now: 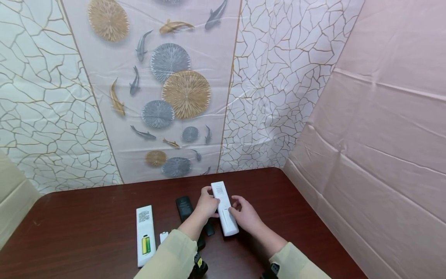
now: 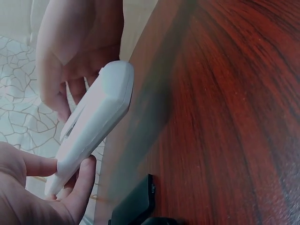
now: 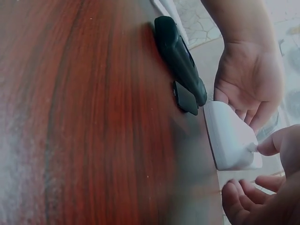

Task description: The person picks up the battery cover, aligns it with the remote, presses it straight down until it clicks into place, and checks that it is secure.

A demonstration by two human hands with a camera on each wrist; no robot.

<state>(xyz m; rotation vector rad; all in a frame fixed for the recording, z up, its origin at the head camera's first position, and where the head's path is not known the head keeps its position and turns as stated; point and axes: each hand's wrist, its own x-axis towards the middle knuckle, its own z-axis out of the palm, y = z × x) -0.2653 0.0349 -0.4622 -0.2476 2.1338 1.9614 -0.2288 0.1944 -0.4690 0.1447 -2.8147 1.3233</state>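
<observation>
A white remote control (image 1: pixel 224 209) is held above the table with its back up, its QR code at the far end. My left hand (image 1: pixel 208 204) grips its far part, thumb on the back and fingers around the side and underneath. In the left wrist view the remote's battery cover (image 2: pixel 74 123) stands slightly raised at one edge. My right hand (image 1: pixel 246 215) is at the remote's right side; its thumb (image 3: pixel 271 144) touches the cover, while the other fingers are bent loosely, apart from the remote.
To the left lies another white remote (image 1: pixel 141 221) with its battery bay uncovered and green-yellow batteries inside. A small white cover (image 1: pixel 163 236) is beside it. A black remote (image 1: pixel 184 207) and a small black cover (image 1: pixel 209 228) lie partly behind my left arm. Patterned cloth hangs behind the table (image 1: pixel 87 224).
</observation>
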